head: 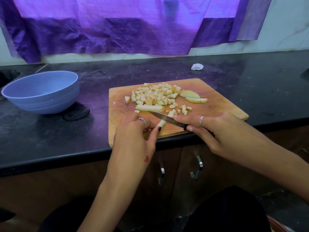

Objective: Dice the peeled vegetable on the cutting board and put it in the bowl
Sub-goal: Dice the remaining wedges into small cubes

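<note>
The strip (161, 123) being diced is pinned at the near edge of the cutting board (217, 91), just under the knife (164, 118). It's pinched by the fingers (158, 129) of the left hand (133, 131), while the knife handle is wrapped by the right hand (205, 129) with the index finger laid along the blade's back. For even cubes, the strip is probably best fed forward a bit at a time, with the left fingertips tucked back from the edge. A longer strip (149, 108) is waiting just beyond the blade, a pile of cubes (155, 95) is heaped further back, and two slices (194, 97) are lying to the right. The bowl (41, 92) is parked well to the left on the counter (167, 69), nothing visible in it yet.
</note>
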